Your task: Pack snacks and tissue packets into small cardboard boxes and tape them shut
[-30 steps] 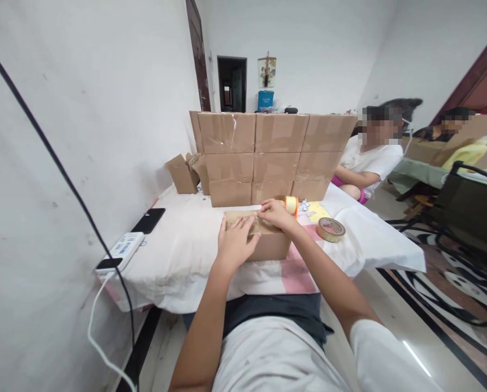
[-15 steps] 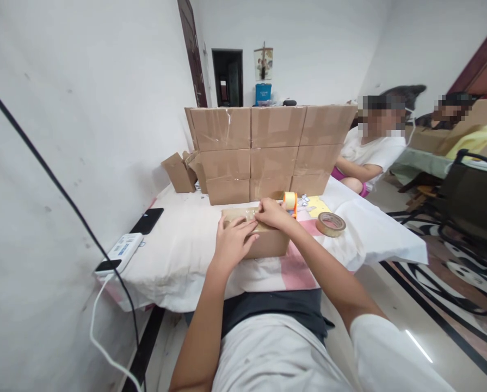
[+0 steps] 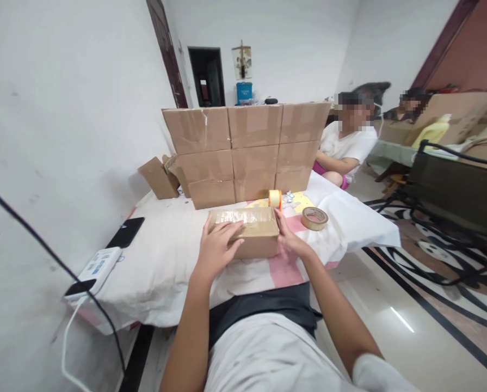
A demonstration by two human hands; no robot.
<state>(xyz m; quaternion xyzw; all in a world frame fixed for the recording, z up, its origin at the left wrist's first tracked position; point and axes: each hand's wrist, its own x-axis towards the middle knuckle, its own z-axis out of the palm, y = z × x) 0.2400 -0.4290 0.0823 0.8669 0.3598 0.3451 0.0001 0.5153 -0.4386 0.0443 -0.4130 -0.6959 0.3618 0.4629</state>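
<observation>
A closed cardboard box (image 3: 259, 246) sits on the cloth-covered table in front of me, with shiny clear tape over its top. Across the top's left part lies my left hand (image 3: 219, 245), open, its fingers spread and its thumb by the front edge. My right hand (image 3: 289, 237) touches the box's right end, fingers stretched along that side; it is open too. Just behind the box stands a roll of tape in an orange holder (image 3: 275, 199). To the right of my right hand, a wide roll of brown tape (image 3: 314, 218) lies flat.
Stacked cardboard boxes (image 3: 253, 161) form a wall at the table's back, with an opened box (image 3: 158, 177) at their left. A power strip (image 3: 98, 267) and black phone (image 3: 125, 232) lie on the left. A person (image 3: 345, 142) sits beyond the table's right side, near a chair (image 3: 457, 201).
My right hand has moved from the box's top to its right end, uncovering the taped top. My left hand stays on the box. The view has swung slightly right.
</observation>
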